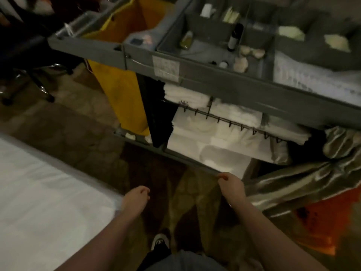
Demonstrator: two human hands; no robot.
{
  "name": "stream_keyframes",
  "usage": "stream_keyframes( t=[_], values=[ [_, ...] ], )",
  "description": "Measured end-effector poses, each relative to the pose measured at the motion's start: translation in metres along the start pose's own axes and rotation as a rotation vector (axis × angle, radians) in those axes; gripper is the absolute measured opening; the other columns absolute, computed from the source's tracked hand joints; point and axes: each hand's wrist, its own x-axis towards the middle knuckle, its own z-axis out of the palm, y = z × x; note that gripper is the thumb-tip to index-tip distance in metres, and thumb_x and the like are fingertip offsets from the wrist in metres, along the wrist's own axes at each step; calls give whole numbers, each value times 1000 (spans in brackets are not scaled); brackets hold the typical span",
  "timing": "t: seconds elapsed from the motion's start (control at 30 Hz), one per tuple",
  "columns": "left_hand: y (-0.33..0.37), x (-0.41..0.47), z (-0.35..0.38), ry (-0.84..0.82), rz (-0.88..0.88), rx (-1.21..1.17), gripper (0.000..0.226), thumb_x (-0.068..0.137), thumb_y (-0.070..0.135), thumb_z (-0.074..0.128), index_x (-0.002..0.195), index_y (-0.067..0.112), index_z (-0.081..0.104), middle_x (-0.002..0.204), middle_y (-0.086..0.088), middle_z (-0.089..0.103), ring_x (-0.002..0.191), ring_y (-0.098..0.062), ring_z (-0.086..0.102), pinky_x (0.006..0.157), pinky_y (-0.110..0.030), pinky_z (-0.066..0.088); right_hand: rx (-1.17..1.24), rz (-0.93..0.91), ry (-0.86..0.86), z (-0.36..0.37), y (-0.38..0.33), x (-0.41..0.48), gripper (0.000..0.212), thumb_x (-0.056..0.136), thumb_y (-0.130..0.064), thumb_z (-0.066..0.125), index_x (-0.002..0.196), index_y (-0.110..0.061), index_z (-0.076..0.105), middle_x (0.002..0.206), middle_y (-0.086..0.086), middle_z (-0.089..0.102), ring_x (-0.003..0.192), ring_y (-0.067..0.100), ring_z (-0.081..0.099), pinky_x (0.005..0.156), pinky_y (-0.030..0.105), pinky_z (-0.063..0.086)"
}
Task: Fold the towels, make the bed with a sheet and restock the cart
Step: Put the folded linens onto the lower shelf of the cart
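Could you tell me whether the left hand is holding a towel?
No, the left hand is empty, and the towels lie on the cart shelf.

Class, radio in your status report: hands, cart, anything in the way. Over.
Left hand loose, empty. Right hand curled at cart lower shelf edge, grip unclear. Folded linens stacked inside. Satin cloth drapes beside it.

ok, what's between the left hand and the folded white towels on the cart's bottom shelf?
Head view: only bare patterned carpet, then the shelf's grey front lip. The left hand hangs empty, short of the towels.
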Motion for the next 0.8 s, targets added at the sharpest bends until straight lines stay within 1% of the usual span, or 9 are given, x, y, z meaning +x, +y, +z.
stream_keyframes(
  t=[0.1, 0.17, 0.27, 0.33, 0.4, 0.53, 0.6, 0.7, 0.8],
  values=[
    [15, 22, -24, 61, -3, -77, 24, 98, 13, 39, 93, 19, 62, 82, -1, 63, 74, -16, 59, 67, -29, 46, 26, -41, 14, -2, -29, 20, 28, 93, -11, 43, 106, -16, 67, 99, 5, 65, 84, 22, 57, 73, 26, 41],
    [21, 40, -42, 119, -6, -95, 24, 97, 14, 39, 91, 21, 61, 81, -1, 64, 68, -13, 58, 61, -26, 45, -16, -57, -8, 3, -41, 34, 28, 93, -10, 42, 103, -16, 67, 95, 4, 62, 81, 21, 54, 72, 26, 39],
    [33, 72, -59, 177, -36, -107, 25, 97, 15, 39, 89, 23, 61, 76, 4, 63, 64, -10, 57, 52, -22, 40, -144, -35, -115, 11, -54, 71, 28, 95, -8, 41, 108, -5, 66, 98, 10, 62, 90, 24, 57, 76, 27, 44],
    [36, 90, -66, 222, -96, -126, 24, 97, 14, 40, 89, 23, 61, 74, 7, 61, 64, -6, 56, 51, -18, 36, -255, -48, -214, 22, -67, 108, 28, 98, -13, 41, 114, -6, 63, 118, 13, 62, 107, 27, 57, 89, 28, 43],
    [31, 98, -69, 249, -201, -149, 23, 96, 12, 42, 88, 21, 61, 76, 6, 62, 67, -7, 58, 52, -16, 37, -450, -168, -344, 37, -94, 142, 31, 100, -18, 39, 118, -7, 61, 128, 12, 57, 116, 26, 53, 94, 27, 40],
    [14, 96, -74, 330, -423, -104, 26, 97, 18, 41, 100, 13, 66, 105, -9, 66, 100, -29, 60, 79, -29, 43, -609, -442, -497, 78, -202, 188, 34, 103, -21, 34, 124, -9, 57, 127, 13, 56, 115, 30, 52, 92, 33, 41],
    [1, 86, -79, 385, -547, -196, 30, 97, 21, 40, 104, 12, 68, 108, -11, 67, 101, -30, 61, 82, -31, 45, -604, -510, -581, 107, -267, 188, 31, 102, -23, 37, 119, -9, 60, 120, 15, 58, 106, 34, 55, 83, 38, 45],
    [-24, 65, -85, 507, -726, -461, 25, 94, 18, 45, 101, 13, 68, 103, -9, 70, 97, -26, 63, 83, -32, 48, -571, -652, -709, 158, -348, 161, 25, 101, -22, 41, 115, -18, 61, 107, 5, 59, 88, 26, 56, 69, 32, 43],
    [-51, 57, -93, 619, -869, -672, 22, 92, 17, 48, 102, 12, 67, 96, -7, 70, 91, -24, 64, 78, -29, 47, -606, -862, -804, 213, -410, 119, 24, 98, -21, 43, 112, -25, 62, 110, -1, 61, 91, 21, 56, 71, 29, 43]
  ],
)
